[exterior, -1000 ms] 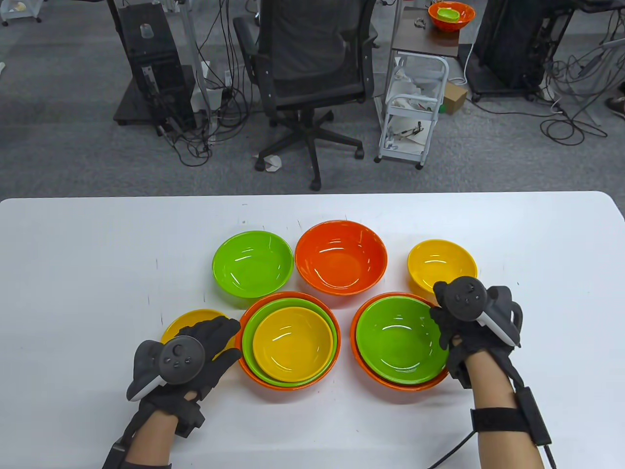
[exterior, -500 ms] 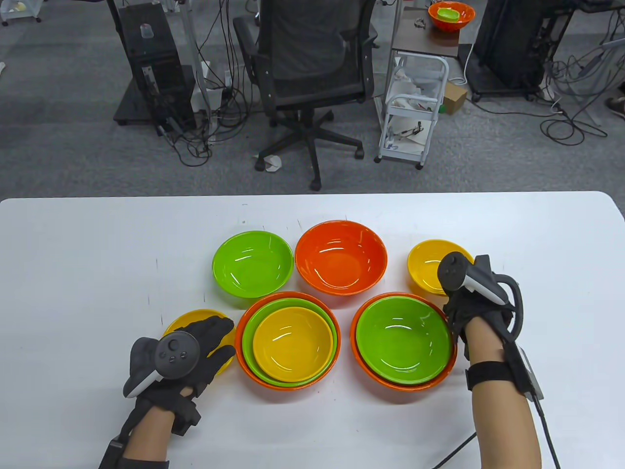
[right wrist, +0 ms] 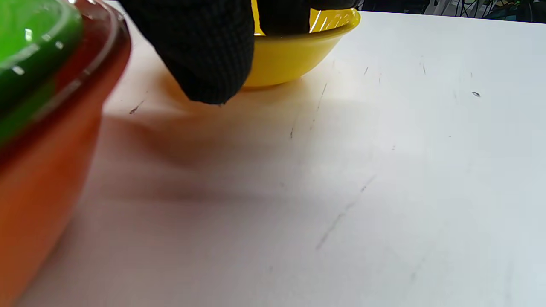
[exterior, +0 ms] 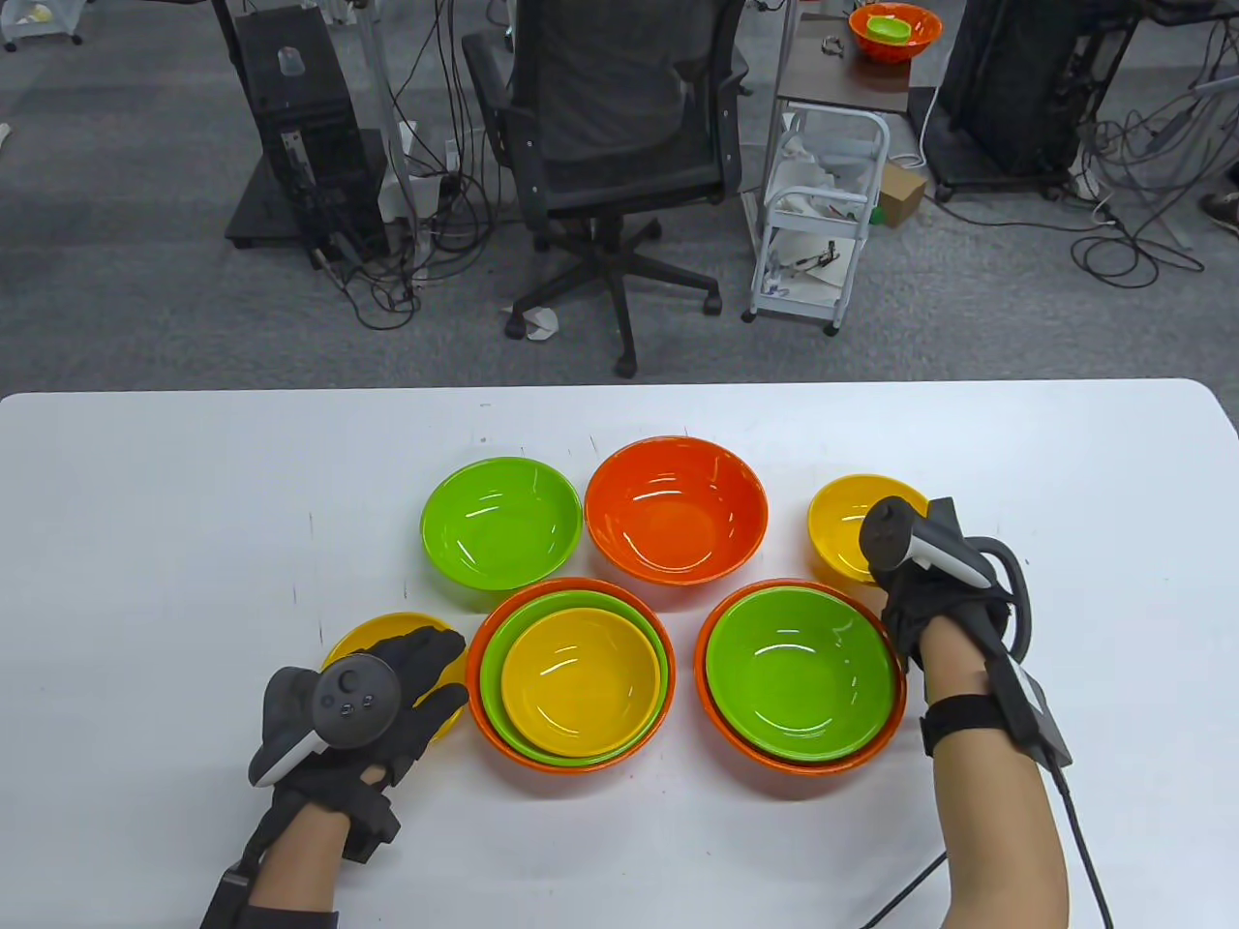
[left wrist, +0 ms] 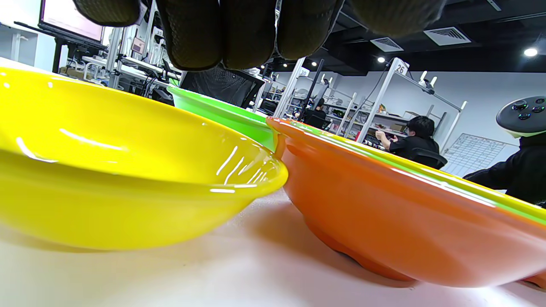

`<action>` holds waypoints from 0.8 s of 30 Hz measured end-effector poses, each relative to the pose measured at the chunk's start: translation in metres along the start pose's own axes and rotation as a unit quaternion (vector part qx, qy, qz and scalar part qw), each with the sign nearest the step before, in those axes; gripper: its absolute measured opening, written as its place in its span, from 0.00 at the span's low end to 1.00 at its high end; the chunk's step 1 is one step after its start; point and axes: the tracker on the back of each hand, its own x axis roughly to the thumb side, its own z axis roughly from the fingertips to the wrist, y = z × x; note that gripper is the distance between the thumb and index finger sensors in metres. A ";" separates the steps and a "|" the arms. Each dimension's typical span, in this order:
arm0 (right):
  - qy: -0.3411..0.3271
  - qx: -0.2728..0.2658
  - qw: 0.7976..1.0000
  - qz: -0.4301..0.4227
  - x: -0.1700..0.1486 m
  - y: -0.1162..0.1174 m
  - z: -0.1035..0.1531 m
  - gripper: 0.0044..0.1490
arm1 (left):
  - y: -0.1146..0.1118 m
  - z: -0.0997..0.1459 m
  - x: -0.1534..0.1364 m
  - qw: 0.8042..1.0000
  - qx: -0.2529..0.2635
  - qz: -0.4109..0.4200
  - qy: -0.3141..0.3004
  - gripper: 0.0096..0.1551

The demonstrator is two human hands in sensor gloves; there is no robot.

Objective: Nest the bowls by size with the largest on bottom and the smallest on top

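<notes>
Right hand (exterior: 929, 590) reaches over the near rim of the small yellow bowl (exterior: 844, 527) at the far right. In the right wrist view gloved fingers (right wrist: 204, 51) hang down just in front of that bowl's outer wall, and other fingers appear to go over its rim (contact likely, a firm grip cannot be confirmed). Just left of this hand sits the two-bowl stack (exterior: 800, 674): green nested inside orange, no yellow on top yet.

Left hand (exterior: 387, 697) lies flat, fingers spread fairly wide, over another small yellow bowl (exterior: 377, 634) at the near left. In the left wrist view the fingertips (left wrist: 239, 34) hover above this bowl's rim, apart from it, holding nothing. That bowl's rim touches or nearly touches the orange wall of the finished three-bowl stack (exterior: 571, 674) just right of the hand (orange, green, yellow, in that order upward).

Farther from both hands, a loose green bowl (exterior: 501, 523) and a loose orange bowl (exterior: 676, 510) sit side by side, both upright on the white table (exterior: 155, 503).
</notes>
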 end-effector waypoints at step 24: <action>-0.009 -0.057 0.998 -0.014 0.006 -0.002 -0.013 0.31 | 0.001 0.000 -0.002 1.000 0.000 -0.007 0.012 0.38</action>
